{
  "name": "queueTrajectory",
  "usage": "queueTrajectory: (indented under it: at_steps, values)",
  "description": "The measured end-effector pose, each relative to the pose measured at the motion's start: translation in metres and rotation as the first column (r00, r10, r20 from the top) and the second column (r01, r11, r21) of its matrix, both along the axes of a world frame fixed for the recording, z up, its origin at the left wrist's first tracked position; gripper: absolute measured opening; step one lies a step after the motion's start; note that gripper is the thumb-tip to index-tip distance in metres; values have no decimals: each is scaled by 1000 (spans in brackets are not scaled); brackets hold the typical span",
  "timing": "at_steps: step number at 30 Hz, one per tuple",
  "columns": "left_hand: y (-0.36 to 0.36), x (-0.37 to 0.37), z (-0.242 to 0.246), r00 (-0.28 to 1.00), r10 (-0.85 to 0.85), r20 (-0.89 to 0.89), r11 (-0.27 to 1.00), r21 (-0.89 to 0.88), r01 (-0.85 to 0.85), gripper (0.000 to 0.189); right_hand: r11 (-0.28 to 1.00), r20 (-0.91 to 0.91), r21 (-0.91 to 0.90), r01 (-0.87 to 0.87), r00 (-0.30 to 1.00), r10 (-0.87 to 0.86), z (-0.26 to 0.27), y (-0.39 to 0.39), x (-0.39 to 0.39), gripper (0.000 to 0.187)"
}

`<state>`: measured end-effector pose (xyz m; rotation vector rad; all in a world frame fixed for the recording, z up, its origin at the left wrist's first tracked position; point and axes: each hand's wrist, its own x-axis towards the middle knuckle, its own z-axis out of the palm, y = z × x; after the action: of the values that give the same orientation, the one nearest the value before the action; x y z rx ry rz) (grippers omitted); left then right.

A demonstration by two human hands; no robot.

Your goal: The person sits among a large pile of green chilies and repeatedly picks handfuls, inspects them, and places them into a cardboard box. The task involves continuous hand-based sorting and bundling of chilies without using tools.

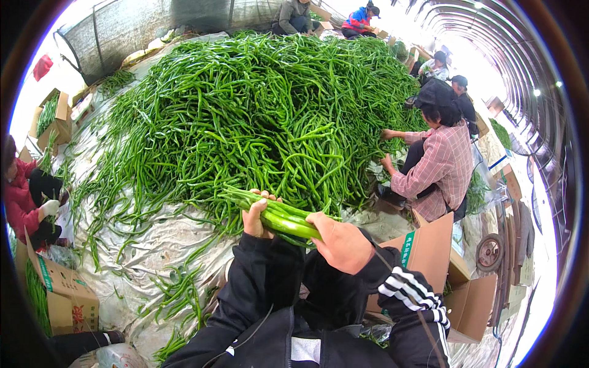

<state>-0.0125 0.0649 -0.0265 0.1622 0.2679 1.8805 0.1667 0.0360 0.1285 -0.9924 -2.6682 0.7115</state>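
Note:
A bundle of long green chili peppers (287, 221) lies across both my hands, in front of my black jacket. My left hand (258, 216) is closed around the stem end of the bundle, at its left. Over the bundle's right end my right hand (340, 241) is wrapped, so the pepper tips there are hidden. Just beyond my hands rises a large heap of the same long green peppers (276, 115). Loose peppers (181, 290) lie on the pale cloth sheet (138, 257) at the lower left.
An open cardboard box (428, 244) stands close at my right, and a box with peppers (71, 303) at the lower left. A co-worker in a checked shirt (437, 170) crouches at the heap's right; another in red (23, 198) sits at the left. Several people sit farther back.

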Motion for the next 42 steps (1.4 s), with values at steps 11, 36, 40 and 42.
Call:
queueTrajectory:
  at_steps: [11,36,40,42]
  values:
    - [-4,-11,1,963,-258,82,940,-210,269,10,978,58,-202,-59,996,72,31,57,-4,28]
    - [7,-20,-69,997,3,79,981,-194,13,28,860,7,-507,55,998,-60,-39,3,13,40]
    - [7,-28,-76,986,-66,154,969,-226,100,25,950,-274,-201,238,918,-288,-44,5,35,44]
    - [7,-27,-74,972,-29,235,955,-280,97,20,851,-514,-375,368,681,-522,-47,-7,43,28]
